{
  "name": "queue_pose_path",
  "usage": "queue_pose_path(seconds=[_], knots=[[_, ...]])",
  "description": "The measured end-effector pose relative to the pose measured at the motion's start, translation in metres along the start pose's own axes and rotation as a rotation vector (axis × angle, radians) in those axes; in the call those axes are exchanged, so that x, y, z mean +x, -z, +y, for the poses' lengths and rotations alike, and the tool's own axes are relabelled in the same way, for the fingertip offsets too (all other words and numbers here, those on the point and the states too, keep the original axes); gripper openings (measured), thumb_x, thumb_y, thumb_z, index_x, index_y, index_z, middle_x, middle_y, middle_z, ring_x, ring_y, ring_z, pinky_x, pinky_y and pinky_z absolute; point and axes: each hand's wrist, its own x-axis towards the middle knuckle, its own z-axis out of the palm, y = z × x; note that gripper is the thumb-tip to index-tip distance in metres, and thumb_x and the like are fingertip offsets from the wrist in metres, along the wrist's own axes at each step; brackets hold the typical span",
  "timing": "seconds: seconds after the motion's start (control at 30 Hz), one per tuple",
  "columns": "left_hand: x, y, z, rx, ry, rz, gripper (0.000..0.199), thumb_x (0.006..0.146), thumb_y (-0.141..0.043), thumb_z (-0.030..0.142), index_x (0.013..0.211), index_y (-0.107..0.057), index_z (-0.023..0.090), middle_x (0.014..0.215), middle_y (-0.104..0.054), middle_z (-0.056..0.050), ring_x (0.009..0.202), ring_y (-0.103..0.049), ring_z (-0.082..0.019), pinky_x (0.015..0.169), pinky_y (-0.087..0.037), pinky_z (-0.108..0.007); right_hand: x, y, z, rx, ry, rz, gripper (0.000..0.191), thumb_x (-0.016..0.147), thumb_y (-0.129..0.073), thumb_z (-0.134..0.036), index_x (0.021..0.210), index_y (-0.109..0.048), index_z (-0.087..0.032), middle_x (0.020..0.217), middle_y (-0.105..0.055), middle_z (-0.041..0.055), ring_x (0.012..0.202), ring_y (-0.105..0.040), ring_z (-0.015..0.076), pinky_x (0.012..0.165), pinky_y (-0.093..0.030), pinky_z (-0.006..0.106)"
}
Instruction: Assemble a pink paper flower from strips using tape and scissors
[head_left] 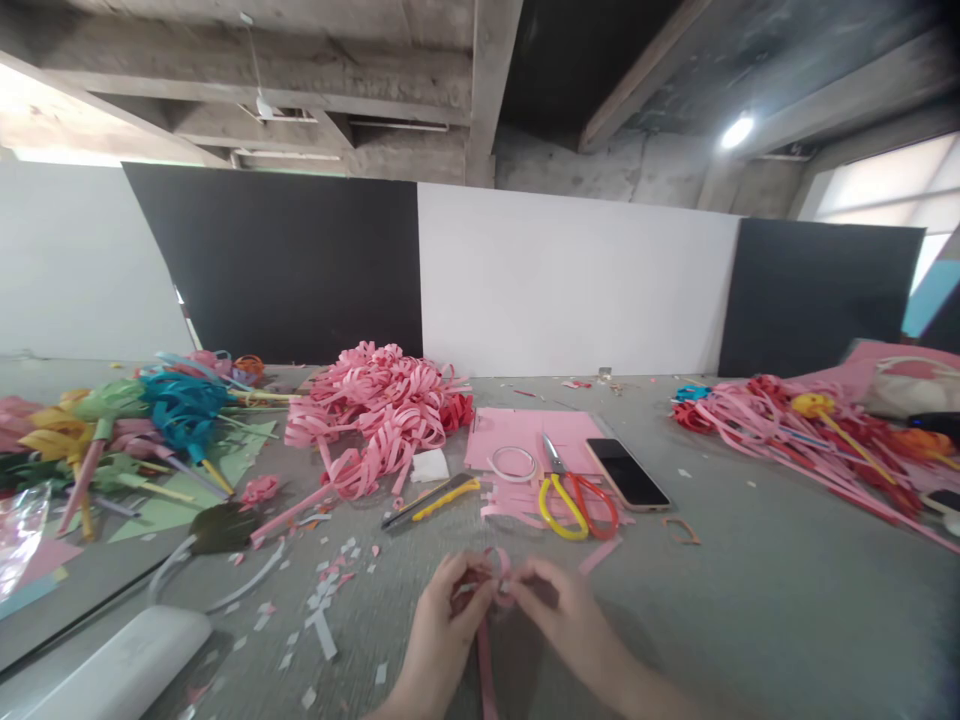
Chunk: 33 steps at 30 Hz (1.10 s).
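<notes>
Near the front of the table, my left hand (448, 612) and my right hand (556, 603) meet fingertip to fingertip. Both are closed in a pinch on a pink paper strip (486, 665), which curls into a small loop between them and hangs down toward me. The fingers partly cover the loop, and its finer detail is blurred. Just beyond my hands lie scissors (577, 505) with one yellow and one red handle, on cut pink paper strips (512, 503). A yellow and black utility knife (431, 500) rests to their left.
A heap of pink paper curls (382, 400) lies back left, with coloured paper flowers (184, 405) farther left. Behind the scissors are pink sheets (540, 425), a ring of tape (512, 462) and a phone (628, 473). A white power bank (124, 660) sits front left, among paper scraps.
</notes>
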Motion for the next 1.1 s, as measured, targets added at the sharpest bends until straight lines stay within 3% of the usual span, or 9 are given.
queue_pose_path(seconds=[0.3,0.63,0.87,1.1], knots=[[-0.0022,0.0007,-0.0016,0.317,-0.042,-0.055,0.016,0.073,-0.05,0.026,0.064,-0.06,0.017,0.066,-0.048,0.0,0.063,-0.046,-0.014,0.059,-0.034,-0.022,-0.002,-0.0006,0.0003,-0.103,0.087,-0.01,0.013,0.077,-0.05,-0.019,0.067,-0.057,-0.016,0.067,-0.059,-0.0006,0.067,-0.055,0.0134,0.063,-0.04,0.021],[-0.0036,-0.0027,-0.0003,0.298,-0.064,-0.074,0.019,0.077,-0.045,0.026,0.061,-0.05,0.017,0.068,-0.043,0.001,0.064,-0.043,-0.013,0.059,-0.033,-0.021,-0.0031,-0.0013,-0.0004,-0.141,0.094,0.005,0.009,0.075,-0.051,-0.016,0.067,-0.056,-0.016,0.067,-0.059,-0.0006,0.065,-0.054,0.0131,0.061,-0.039,0.021],[-0.0024,-0.0021,-0.0025,0.327,-0.075,-0.061,0.021,0.077,-0.045,0.026,0.059,-0.049,0.017,0.066,-0.043,0.001,0.061,-0.042,-0.012,0.056,-0.033,-0.021,-0.0014,-0.0013,0.0033,-0.126,0.095,-0.009,0.009,0.075,-0.052,-0.017,0.069,-0.058,-0.016,0.069,-0.061,-0.0001,0.067,-0.055,0.0135,0.063,-0.039,0.021],[-0.0083,-0.0013,0.0005,0.406,-0.184,-0.027,0.013,0.077,-0.046,0.023,0.069,-0.055,0.018,0.07,-0.045,0.001,0.063,-0.044,-0.013,0.059,-0.035,-0.021,-0.0029,-0.0006,0.0017,-0.099,0.082,0.009,0.011,0.077,-0.05,-0.02,0.072,-0.06,-0.017,0.07,-0.061,0.0003,0.069,-0.055,0.0143,0.062,-0.039,0.022]])
